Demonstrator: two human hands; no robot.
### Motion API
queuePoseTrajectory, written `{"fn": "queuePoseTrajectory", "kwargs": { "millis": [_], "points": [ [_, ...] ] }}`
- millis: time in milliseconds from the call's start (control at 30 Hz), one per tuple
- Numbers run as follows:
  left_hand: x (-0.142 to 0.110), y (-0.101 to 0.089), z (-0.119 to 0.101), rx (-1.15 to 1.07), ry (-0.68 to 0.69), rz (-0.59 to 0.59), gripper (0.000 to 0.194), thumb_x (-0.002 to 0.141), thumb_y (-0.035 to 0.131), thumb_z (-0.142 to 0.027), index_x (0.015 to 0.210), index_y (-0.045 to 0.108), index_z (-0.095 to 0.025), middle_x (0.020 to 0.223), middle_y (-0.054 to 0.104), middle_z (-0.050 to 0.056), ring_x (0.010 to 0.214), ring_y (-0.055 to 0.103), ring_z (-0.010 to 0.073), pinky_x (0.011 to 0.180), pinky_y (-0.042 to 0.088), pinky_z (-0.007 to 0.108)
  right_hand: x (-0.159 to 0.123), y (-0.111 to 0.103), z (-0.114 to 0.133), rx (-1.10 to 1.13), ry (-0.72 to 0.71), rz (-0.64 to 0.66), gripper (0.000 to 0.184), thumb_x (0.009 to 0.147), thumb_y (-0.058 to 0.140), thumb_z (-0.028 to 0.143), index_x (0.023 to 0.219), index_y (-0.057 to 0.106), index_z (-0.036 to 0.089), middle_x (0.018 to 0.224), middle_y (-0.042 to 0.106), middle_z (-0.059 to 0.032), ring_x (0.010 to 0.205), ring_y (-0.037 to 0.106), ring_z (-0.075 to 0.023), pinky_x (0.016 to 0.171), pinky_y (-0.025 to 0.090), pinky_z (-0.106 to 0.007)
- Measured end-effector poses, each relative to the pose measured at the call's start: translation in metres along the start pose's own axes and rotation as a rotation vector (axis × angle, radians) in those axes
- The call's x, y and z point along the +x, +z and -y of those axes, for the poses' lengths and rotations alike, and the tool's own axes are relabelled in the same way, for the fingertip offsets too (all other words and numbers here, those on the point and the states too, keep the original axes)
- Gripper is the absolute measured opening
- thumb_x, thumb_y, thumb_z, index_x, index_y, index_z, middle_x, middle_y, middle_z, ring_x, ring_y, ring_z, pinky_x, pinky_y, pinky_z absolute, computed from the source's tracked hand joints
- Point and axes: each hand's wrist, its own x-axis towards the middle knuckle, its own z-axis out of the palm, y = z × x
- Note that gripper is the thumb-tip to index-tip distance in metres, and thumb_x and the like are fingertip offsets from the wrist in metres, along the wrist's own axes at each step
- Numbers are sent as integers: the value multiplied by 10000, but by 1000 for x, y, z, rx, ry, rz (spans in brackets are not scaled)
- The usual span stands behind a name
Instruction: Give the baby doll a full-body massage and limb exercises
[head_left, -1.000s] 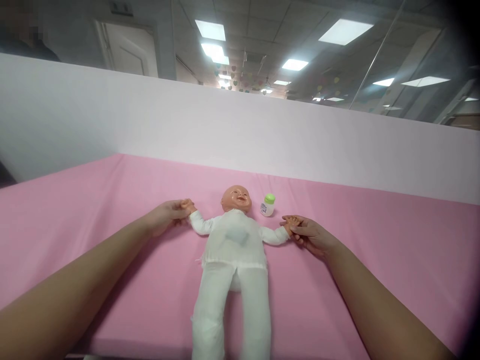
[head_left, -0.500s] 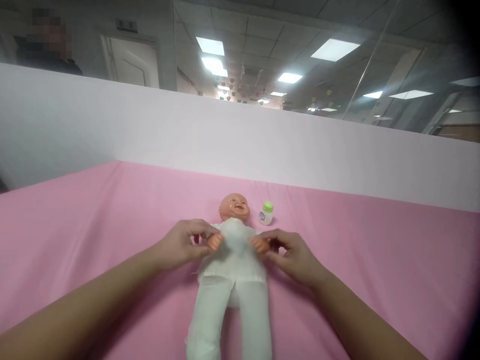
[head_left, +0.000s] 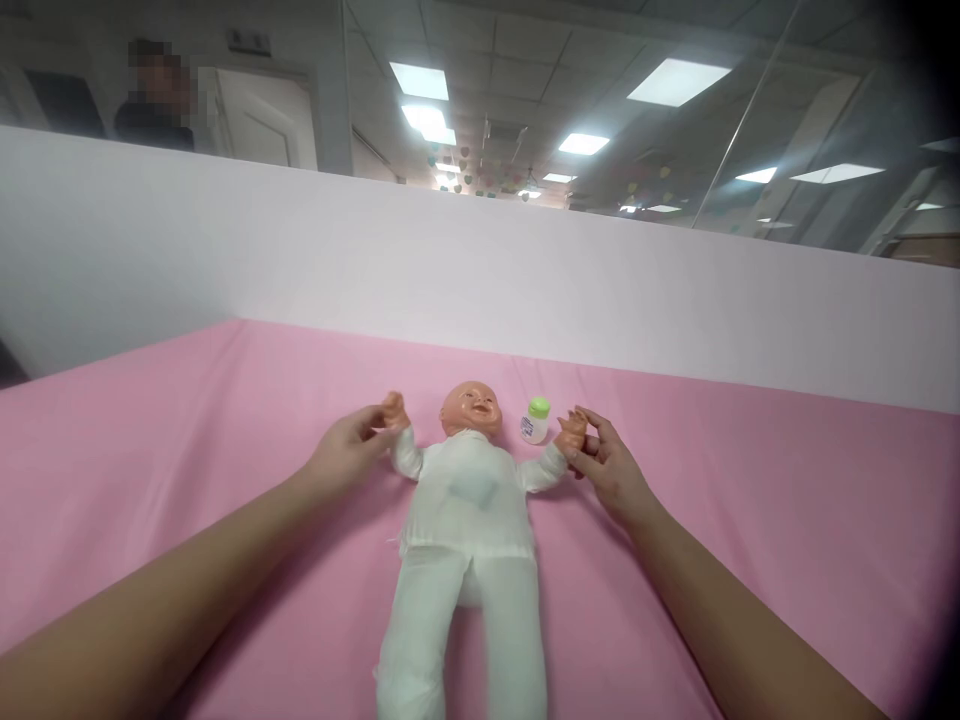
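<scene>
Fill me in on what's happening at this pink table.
A person's left hand and right hand each hold one hand of a baby doll, its arms spread out to the sides. The doll lies face up on the pink cover, dressed in white. A small bottle with a green cap stands beside its head, near the right hand and touched by neither. Beyond the low white wall, another person is partly visible.

A baby doll [head_left: 469,515], glass panes [head_left: 525,100] and ceiling light panels [head_left: 679,82] suggest a training room.
</scene>
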Motion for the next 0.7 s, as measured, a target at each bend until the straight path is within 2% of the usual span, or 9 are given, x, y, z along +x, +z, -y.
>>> {"fn": "queuePoseTrajectory", "kwargs": {
  "millis": [67,133,233,300,367,467,533,600,700],
  "points": [
    [9,-9,13,-56,-141,-77,433,831,717,-581,967,705,-171,797,660,38,673,584,174,579,428,269,7,-12,-10,9,193,-72,734,856,724,379,1486,372,240,839,693,-15,655,594,-169,575,486,-277],
    [16,-17,24,-169,-295,-59,475,782,753,-594,946,701,-151,744,635,41,626,557,165,546,387,264,10,-19,-17,7,353,-89,669,836,721,348,1418,429,200,742,657,-4,588,568,-163,477,414,-247],
    [18,-23,30,-273,-369,23,478,742,801,-522,1006,704,-135,759,650,56,653,585,178,576,402,273,10,-21,-21,25,420,-61,608,813,740,334,1340,477,185,744,664,-17,578,587,-164,433,386,-232],
    [16,-23,25,-269,-301,48,500,745,812,-469,1115,695,-154,826,671,60,693,601,183,601,416,276,9,-17,-19,50,378,-61,640,807,768,341,1355,466,207,841,709,-39,639,640,-176,491,473,-250],
    [12,-19,15,-221,-190,93,521,780,794,-445,1216,676,-184,893,681,61,729,605,188,613,423,278,8,-11,-14,109,285,-70,691,808,794,375,1385,439,237,1058,741,-82,795,709,-207,650,584,-311],
    [1,-7,-2,-82,-27,179,412,838,739,-422,1190,717,-208,903,686,52,766,609,202,661,457,296,2,4,1,163,99,-11,682,819,808,437,1373,451,262,1292,696,-115,1048,717,-262,902,600,-428],
    [-8,4,-13,29,55,253,373,824,744,-369,1174,748,-241,944,707,43,789,618,207,704,479,305,-8,16,14,89,-40,96,568,832,805,415,1307,530,269,1298,697,-101,1134,690,-270,985,565,-450],
    [-18,14,-22,135,153,371,415,791,755,-300,1206,757,-286,1061,723,37,842,637,212,737,494,300,-20,29,28,-62,-174,253,393,858,783,350,1212,633,273,1283,702,-74,1171,670,-266,1044,529,-445],
    [-28,24,-35,222,276,519,460,800,710,-234,1253,746,-307,1174,715,39,956,657,229,787,507,288,-35,45,44,-297,-306,471,283,879,729,249,1159,719,290,1149,740,-46,1063,692,-251,981,555,-422]
  ]
}}
